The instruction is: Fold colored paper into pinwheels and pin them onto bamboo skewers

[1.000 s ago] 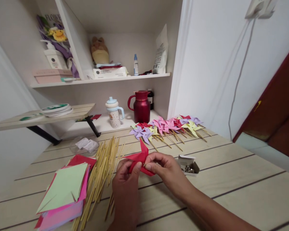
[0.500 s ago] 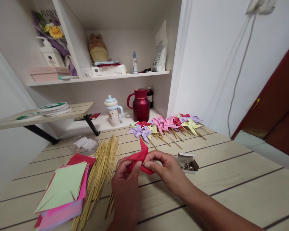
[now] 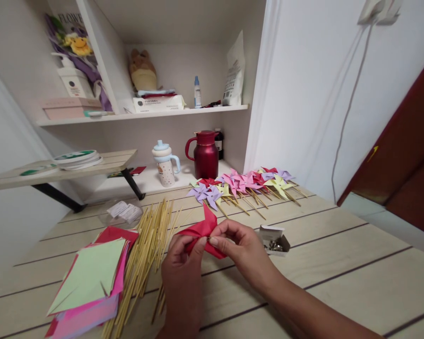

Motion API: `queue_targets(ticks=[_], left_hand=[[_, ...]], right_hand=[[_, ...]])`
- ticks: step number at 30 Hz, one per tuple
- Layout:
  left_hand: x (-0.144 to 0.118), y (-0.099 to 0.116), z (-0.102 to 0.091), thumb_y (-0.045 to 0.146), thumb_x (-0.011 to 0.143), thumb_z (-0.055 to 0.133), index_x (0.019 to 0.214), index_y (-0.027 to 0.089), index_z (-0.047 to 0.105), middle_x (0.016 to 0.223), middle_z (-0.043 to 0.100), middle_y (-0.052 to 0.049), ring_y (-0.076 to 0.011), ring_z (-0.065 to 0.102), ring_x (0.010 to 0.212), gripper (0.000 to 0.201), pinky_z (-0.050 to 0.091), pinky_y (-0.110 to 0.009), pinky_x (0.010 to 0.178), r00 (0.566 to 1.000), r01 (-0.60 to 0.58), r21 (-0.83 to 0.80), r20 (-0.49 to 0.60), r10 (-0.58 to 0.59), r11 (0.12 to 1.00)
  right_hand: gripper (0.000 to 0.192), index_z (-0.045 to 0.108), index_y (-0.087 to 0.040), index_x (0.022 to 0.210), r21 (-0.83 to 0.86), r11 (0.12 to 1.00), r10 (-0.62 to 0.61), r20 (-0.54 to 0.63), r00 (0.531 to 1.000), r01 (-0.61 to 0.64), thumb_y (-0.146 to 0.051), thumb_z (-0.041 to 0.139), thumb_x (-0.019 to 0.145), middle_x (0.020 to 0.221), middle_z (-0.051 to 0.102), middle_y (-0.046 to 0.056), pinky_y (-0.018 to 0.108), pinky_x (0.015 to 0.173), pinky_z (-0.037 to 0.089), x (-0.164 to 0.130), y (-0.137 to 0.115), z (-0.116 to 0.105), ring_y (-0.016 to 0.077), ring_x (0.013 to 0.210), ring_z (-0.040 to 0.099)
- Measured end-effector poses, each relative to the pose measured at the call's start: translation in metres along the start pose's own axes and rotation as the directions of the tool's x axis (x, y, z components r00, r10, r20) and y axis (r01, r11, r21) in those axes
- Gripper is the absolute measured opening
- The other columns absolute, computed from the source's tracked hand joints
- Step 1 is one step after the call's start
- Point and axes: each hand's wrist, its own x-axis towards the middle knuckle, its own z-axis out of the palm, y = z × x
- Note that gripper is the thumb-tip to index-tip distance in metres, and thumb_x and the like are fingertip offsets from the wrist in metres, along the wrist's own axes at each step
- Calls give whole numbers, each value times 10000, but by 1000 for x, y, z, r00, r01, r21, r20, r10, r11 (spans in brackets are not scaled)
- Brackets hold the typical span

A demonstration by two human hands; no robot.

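Note:
A red paper pinwheel (image 3: 205, 223) with folded blades is held over the table between my two hands. My left hand (image 3: 183, 270) is closed on its left side, thumb pressed near the centre. With thumb and forefinger, my right hand (image 3: 242, 245) pinches at the centre from the right. A tiny dark or shiny speck shows between the thumbs, too small to name surely. Right of my right hand stands an open small box (image 3: 274, 240) of silvery metal pins. Thin wooden sticks (image 3: 143, 254) lie loose to the left of my left hand.
Stacked coloured paper sheets (image 3: 88, 273) lie at the left, near a clear round lid (image 3: 122, 212) with white packets. Finished pinwheels on sticks (image 3: 243, 183) cover the back right. Behind stand a red jug (image 3: 206, 157), a straw cup (image 3: 166, 167) and a small raised shelf (image 3: 116, 162).
The red pinwheel's blades have shifted slightly, and both thumbs press closer at its centre. The whole view has moved a little; both hands keep their hold.

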Motion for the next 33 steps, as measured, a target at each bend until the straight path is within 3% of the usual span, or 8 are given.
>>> queue_targets(ticks=[9,16,19,25,28,30,33], left_hand=[[-1,7,3,311,661,781,654,194,670,652,610,20,-139,544,631,162,423,-228,576,1000,-8,-23,-28,7,1000],[-1,6,1,273,686,770,653,199,684,673,583,24,-134,530,647,118,433,-220,597,998,-63,-7,-10,63,998],[0,5,1,277,695,767,670,203,688,686,581,21,-138,532,657,111,437,-222,600,998,-66,-5,-10,66,998],[1,3,0,263,708,762,667,213,686,684,585,23,-133,524,647,100,442,-221,614,992,-125,55,-13,126,991],[1,0,0,265,718,761,689,222,697,714,604,18,-139,546,681,83,458,-222,648,989,-146,48,-7,147,988],[1,0,0,256,715,760,689,225,706,729,618,15,-143,561,701,68,468,-225,672,988,-154,47,-12,155,987],[0,3,0,243,705,759,664,226,711,725,631,11,-148,573,701,65,477,-230,676,988,-151,53,-17,152,987]], right_hand=[[129,636,-185,750,47,999,-25,-57,998,27,-259,740,768,675,582,-37,230,584,399,-3,0,7,104,618,502],[346,489,-232,839,230,973,-13,-85,996,33,-281,811,720,675,582,-72,206,580,414,-3,1,10,97,609,507],[408,487,-255,966,247,969,13,-84,996,8,-262,815,721,694,636,-65,211,585,427,-3,2,10,105,613,546],[823,402,-295,1395,321,946,81,-102,991,-44,-206,828,697,686,640,-78,220,600,450,-3,1,11,101,600,572],[724,552,-241,1315,405,911,120,-61,991,-86,-223,854,658,673,632,-67,229,614,462,-2,2,13,95,593,568],[555,677,-204,1150,429,897,128,-24,991,-106,-249,871,632,696,652,-37,242,631,474,-2,3,14,111,629,590],[368,739,-188,943,412,905,126,-12,992,-110,-287,880,618,756,689,2,252,647,483,-1,4,14,134,681,609]])
